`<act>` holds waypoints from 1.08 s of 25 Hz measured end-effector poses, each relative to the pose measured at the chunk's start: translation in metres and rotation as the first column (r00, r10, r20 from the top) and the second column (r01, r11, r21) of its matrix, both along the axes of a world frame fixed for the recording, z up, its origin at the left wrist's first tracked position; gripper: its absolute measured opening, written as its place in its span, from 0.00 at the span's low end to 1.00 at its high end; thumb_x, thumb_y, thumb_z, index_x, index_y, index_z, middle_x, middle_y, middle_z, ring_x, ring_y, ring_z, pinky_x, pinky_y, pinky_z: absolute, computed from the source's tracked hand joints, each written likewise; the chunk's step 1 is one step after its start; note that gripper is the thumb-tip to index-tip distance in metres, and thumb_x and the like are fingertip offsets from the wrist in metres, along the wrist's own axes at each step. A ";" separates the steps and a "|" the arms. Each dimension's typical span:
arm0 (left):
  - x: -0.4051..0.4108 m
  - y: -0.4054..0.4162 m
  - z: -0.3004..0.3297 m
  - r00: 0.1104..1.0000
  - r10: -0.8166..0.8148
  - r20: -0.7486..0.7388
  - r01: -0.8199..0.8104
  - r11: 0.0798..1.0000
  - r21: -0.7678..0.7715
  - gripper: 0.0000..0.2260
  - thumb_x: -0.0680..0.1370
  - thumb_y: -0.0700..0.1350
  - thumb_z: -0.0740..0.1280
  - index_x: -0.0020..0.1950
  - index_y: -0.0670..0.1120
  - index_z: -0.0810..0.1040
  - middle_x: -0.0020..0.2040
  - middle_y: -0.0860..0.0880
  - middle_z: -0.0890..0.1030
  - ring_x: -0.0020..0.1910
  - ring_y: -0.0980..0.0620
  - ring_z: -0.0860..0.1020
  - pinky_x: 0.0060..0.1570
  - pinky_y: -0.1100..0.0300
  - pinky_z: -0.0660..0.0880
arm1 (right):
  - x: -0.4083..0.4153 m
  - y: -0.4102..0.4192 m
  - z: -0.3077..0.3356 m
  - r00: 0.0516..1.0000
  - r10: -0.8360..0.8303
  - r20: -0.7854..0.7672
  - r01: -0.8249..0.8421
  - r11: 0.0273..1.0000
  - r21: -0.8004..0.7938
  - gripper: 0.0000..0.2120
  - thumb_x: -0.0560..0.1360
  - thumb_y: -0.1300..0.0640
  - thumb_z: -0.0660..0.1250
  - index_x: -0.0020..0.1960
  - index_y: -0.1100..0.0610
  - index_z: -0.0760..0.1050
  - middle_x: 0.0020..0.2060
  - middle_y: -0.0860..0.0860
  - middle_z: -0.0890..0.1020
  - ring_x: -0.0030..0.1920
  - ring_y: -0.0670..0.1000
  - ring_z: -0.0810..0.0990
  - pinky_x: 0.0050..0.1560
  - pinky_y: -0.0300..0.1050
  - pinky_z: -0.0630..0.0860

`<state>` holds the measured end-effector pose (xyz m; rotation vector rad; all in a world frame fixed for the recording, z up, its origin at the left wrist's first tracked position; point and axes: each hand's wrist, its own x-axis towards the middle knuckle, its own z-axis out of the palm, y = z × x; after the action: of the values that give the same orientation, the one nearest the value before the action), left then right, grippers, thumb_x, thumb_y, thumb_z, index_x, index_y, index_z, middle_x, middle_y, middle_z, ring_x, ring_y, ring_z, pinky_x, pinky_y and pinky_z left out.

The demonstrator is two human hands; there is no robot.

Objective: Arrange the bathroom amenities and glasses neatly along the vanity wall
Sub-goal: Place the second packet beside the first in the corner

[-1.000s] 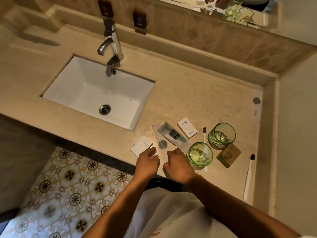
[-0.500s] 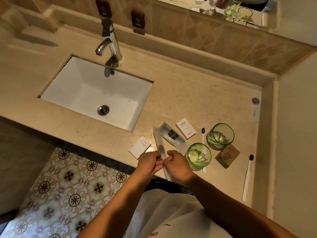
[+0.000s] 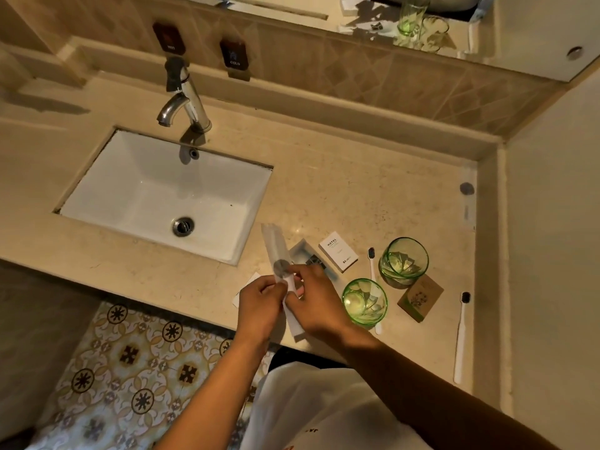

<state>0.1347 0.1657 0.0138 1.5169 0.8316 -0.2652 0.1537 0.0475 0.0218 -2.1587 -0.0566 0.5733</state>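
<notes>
Both hands hold one long clear sachet above the front edge of the table. The left hand pinches the sachet near its middle from the left side, and the right hand pinches it just beside, from the right, so the grip of both is narrow and closed on this one thing. From the grip the long axis of the sachet runs away from the person and a little to the left, toward the sink; its shorter near end comes out below the hands, toward the person. A round grey label sits on it just beyond the fingers.

Just past the right hand lies a flat packet, partly hidden, and beyond that a white box marked HOTEL. Under the left hand a white card shows partly. Further right of the grip stand two green glasses, the near glass and the far glass, with a toothbrush between them, a brown packet, and a second toothbrush near the side wall.

The back wall is well apart from the grip, straight ahead. I judge that the sachet must turn about a quarter to lie along it, and the right hand is nearer to the free place there.
</notes>
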 end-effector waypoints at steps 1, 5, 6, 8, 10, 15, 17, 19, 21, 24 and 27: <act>0.008 0.000 0.005 1.000 0.008 0.025 -0.008 1.000 -0.009 0.08 0.76 0.37 0.68 0.44 0.45 0.86 0.41 0.44 0.87 0.43 0.44 0.84 0.48 0.47 0.81 | 0.008 0.000 0.005 0.999 -0.029 0.013 0.029 0.999 0.025 0.21 0.76 0.56 0.65 0.68 0.49 0.71 0.61 0.51 0.72 0.55 0.51 0.79 0.58 0.44 0.76; 0.047 -0.014 0.018 0.995 -0.028 0.099 0.032 0.998 -0.045 0.06 0.77 0.37 0.69 0.47 0.43 0.86 0.44 0.41 0.87 0.45 0.42 0.85 0.52 0.43 0.81 | 0.044 -0.016 0.023 0.977 -0.210 -0.018 0.211 0.974 0.081 0.20 0.76 0.57 0.68 0.66 0.49 0.71 0.52 0.48 0.79 0.48 0.48 0.80 0.47 0.41 0.77; 0.057 -0.019 0.019 0.994 -0.036 0.105 0.041 0.998 -0.052 0.06 0.77 0.38 0.69 0.48 0.43 0.86 0.45 0.41 0.87 0.47 0.40 0.85 0.53 0.43 0.81 | 0.052 -0.023 0.027 0.961 -0.268 -0.063 0.273 0.957 0.095 0.20 0.76 0.57 0.68 0.66 0.48 0.71 0.48 0.47 0.80 0.47 0.48 0.80 0.44 0.39 0.75; 0.078 -0.033 0.021 0.991 -0.072 0.111 0.079 0.995 -0.058 0.05 0.77 0.38 0.69 0.49 0.43 0.85 0.46 0.41 0.87 0.48 0.38 0.85 0.53 0.44 0.82 | 0.069 -0.041 0.031 0.923 -0.361 -0.133 0.376 0.920 0.111 0.19 0.75 0.58 0.68 0.65 0.48 0.71 0.41 0.45 0.81 0.44 0.48 0.81 0.43 0.41 0.76; 0.099 -0.051 0.024 0.984 -0.143 0.106 0.150 0.987 -0.061 0.05 0.77 0.39 0.70 0.49 0.43 0.85 0.45 0.42 0.87 0.47 0.40 0.85 0.49 0.47 0.82 | 0.086 -0.062 0.030 0.888 -0.432 -0.158 0.452 0.883 0.126 0.16 0.74 0.59 0.69 0.61 0.51 0.76 0.39 0.47 0.84 0.43 0.49 0.84 0.48 0.49 0.81; 0.152 -0.098 0.030 0.942 -0.329 0.070 0.335 0.934 -0.123 0.06 0.77 0.36 0.69 0.50 0.42 0.85 0.45 0.41 0.87 0.43 0.45 0.86 0.44 0.53 0.83 | 0.125 -0.116 0.025 0.787 -0.583 -0.202 0.614 0.771 0.170 0.11 0.73 0.61 0.67 0.53 0.52 0.82 0.43 0.52 0.87 0.45 0.54 0.86 0.51 0.59 0.83; 0.177 -0.120 0.026 0.913 -0.402 0.062 0.407 0.905 -0.124 0.07 0.76 0.34 0.69 0.49 0.42 0.84 0.46 0.40 0.87 0.46 0.41 0.86 0.49 0.49 0.82 | 0.138 -0.140 0.020 0.758 -0.621 -0.200 0.651 0.740 0.170 0.11 0.74 0.62 0.67 0.54 0.55 0.82 0.45 0.54 0.87 0.46 0.56 0.86 0.52 0.60 0.83; 0.201 -0.140 0.023 0.880 -0.472 0.052 0.474 0.872 -0.120 0.07 0.76 0.33 0.69 0.50 0.41 0.84 0.47 0.39 0.87 0.47 0.41 0.86 0.49 0.49 0.83 | 0.150 -0.161 0.016 0.748 -0.652 -0.128 0.664 0.728 0.173 0.12 0.73 0.59 0.68 0.55 0.59 0.81 0.47 0.56 0.86 0.48 0.58 0.85 0.52 0.59 0.82; 0.226 -0.168 0.016 0.850 -0.526 0.032 0.525 0.840 -0.133 0.07 0.76 0.32 0.69 0.51 0.39 0.83 0.47 0.38 0.86 0.42 0.45 0.85 0.41 0.56 0.83 | 0.168 -0.187 0.011 0.733 -0.675 -0.089 0.680 0.722 0.126 0.12 0.74 0.60 0.68 0.56 0.58 0.82 0.49 0.54 0.85 0.49 0.57 0.83 0.52 0.53 0.82; 0.250 -0.203 0.007 0.834 -0.552 -0.009 0.540 0.818 -0.199 0.06 0.76 0.29 0.67 0.49 0.35 0.82 0.39 0.40 0.84 0.30 0.51 0.83 0.30 0.62 0.79 | 0.191 -0.216 0.002 0.684 -0.706 -0.185 0.725 0.686 0.060 0.14 0.73 0.63 0.66 0.54 0.51 0.83 0.47 0.50 0.85 0.49 0.54 0.83 0.51 0.49 0.82; 0.272 -0.234 -0.009 0.818 -0.573 -0.058 0.548 0.805 -0.228 0.06 0.77 0.29 0.66 0.51 0.31 0.81 0.37 0.39 0.83 0.29 0.49 0.81 0.28 0.61 0.79 | 0.205 -0.239 -0.017 0.573 -0.770 -0.279 0.814 0.574 0.087 0.14 0.73 0.62 0.65 0.56 0.53 0.81 0.50 0.52 0.85 0.50 0.55 0.84 0.55 0.59 0.82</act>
<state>0.4071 -0.0679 0.0052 1.5338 0.4078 -0.8698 0.3590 -0.1913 0.0048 -1.6480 0.9178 0.2233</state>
